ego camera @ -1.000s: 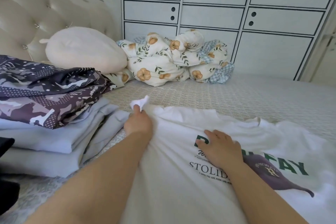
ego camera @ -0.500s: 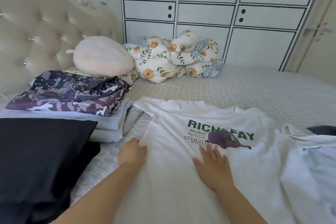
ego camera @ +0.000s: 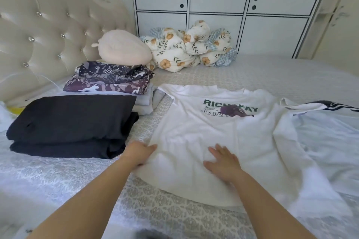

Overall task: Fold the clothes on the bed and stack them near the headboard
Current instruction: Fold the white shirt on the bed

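Clothes are seen spread across the bed, and the sweep is taken from the left. Against the tufted headboard, a folded black garment is laid on the bedcover, and just behind it a patterned purple piece is stacked on pale folded items. A cream pillow is propped beyond that stack, with a floral quilt bundled beside it below the white cabinet doors.

Towards the middle, the left hand is placed at the left edge of the white T-shirt; its fingers are tucked at the hem, though whether fabric is actually pinched cannot be told. The shirt is laid flat, print side up, with green lettering near the collar. The right hand is pressed flat on the lower shirt front, fingers straight and spread, nothing held.

At the far right, another pale garment with a dark striped edge is partly overlapped by the shirt's sleeve.
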